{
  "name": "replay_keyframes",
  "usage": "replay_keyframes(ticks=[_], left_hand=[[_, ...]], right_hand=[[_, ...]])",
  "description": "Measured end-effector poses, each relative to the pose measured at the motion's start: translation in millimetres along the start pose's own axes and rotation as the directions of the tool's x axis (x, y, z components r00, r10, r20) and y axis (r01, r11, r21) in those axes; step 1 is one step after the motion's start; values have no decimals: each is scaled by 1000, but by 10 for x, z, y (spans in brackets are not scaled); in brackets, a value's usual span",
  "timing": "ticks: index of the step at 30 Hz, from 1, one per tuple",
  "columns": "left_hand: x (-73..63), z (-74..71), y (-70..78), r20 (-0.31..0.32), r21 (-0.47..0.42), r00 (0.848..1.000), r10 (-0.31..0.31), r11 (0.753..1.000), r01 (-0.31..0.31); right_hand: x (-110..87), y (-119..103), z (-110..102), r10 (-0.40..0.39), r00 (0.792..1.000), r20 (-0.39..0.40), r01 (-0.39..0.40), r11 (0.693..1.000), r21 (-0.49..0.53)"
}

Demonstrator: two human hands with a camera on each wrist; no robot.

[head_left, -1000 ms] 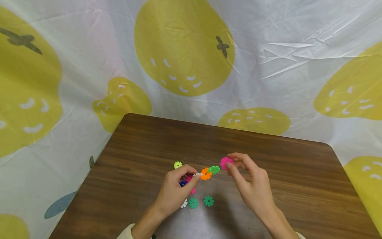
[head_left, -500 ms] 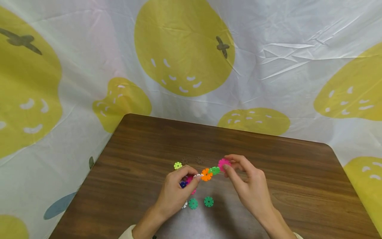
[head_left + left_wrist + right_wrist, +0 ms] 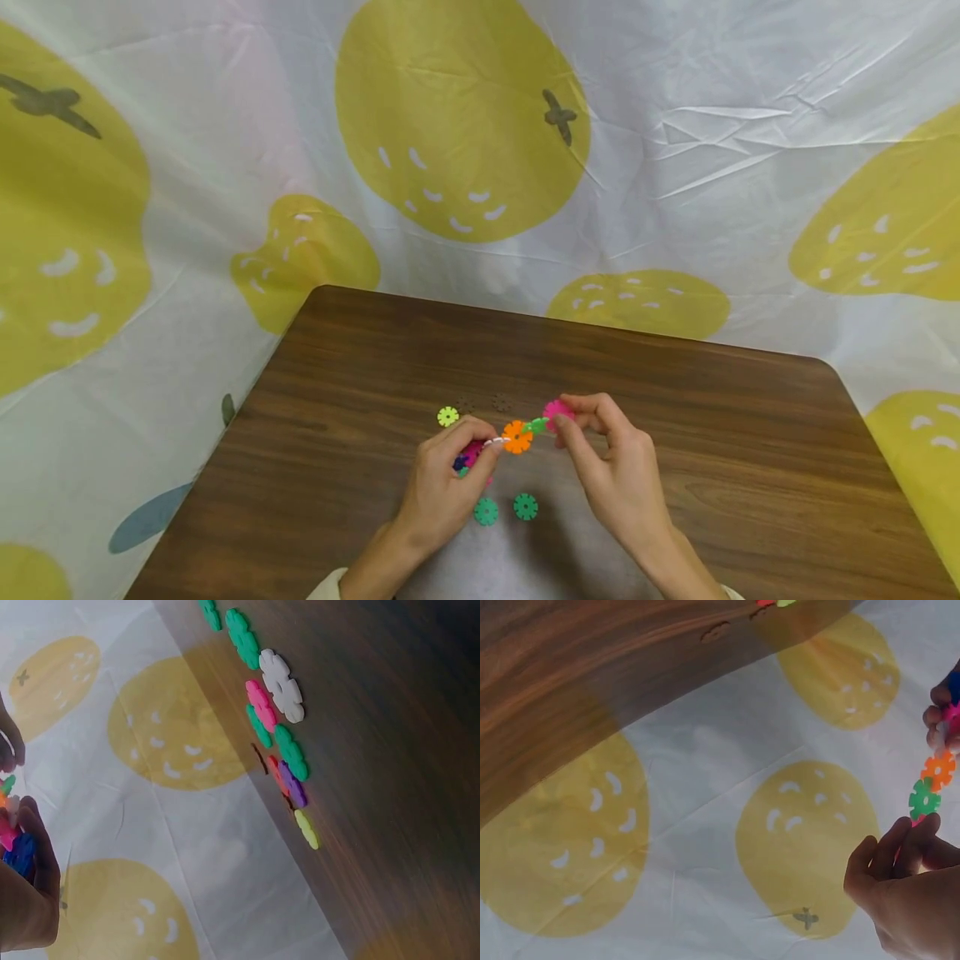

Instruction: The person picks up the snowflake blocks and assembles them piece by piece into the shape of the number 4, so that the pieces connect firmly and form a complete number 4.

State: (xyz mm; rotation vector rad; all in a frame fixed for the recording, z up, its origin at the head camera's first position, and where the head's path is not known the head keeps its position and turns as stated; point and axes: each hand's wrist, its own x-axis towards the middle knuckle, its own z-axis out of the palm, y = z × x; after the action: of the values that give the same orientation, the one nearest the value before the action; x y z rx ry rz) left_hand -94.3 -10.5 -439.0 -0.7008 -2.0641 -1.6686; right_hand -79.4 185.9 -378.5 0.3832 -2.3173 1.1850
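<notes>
A chain of notched plastic snowflake discs stretches between my hands above the table. My left hand (image 3: 447,479) pinches a white disc (image 3: 497,441) in it; a magenta disc (image 3: 471,452) and a blue disc (image 3: 20,855) sit within that grip. Beyond the white piece come an orange disc (image 3: 517,437) and a green disc (image 3: 536,426). Between thumb and fingers, my right hand (image 3: 622,467) holds a pink disc (image 3: 557,413) right at the green one's edge. In the right wrist view the fingers mostly hide the pink disc.
Loose discs lie on the brown table (image 3: 712,433): two teal-green discs (image 3: 486,512) (image 3: 526,507) near me, a yellow-green disc (image 3: 447,417) and dark brown discs (image 3: 501,403) farther back. The left wrist view also shows a white disc (image 3: 282,685) and a purple disc (image 3: 292,784). A fruit-print curtain (image 3: 465,167) hangs behind.
My right hand has moved left with the pink disc, bringing it from apart to the green disc's edge. The green disc now looks more edge-on. My left hand has barely shifted.
</notes>
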Motion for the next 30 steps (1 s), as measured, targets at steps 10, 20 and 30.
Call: replay_keyframes(ticks=[10, 20, 30], left_hand=[[25, -9, -46, -33, -4, 991, 129, 992, -129], [-8, -3, -62, -65, 7, 985, 162, 987, -162], [-2, 3, -40, -91, -21, 975, 202, 979, -204]], right_hand=[[28, 24, 16, 107, 993, 51, -111, 990, 87], [46, 3, 14, 265, 959, 104, -281, 941, 189], [9, -28, 42, 331, 941, 73, -338, 895, 291]])
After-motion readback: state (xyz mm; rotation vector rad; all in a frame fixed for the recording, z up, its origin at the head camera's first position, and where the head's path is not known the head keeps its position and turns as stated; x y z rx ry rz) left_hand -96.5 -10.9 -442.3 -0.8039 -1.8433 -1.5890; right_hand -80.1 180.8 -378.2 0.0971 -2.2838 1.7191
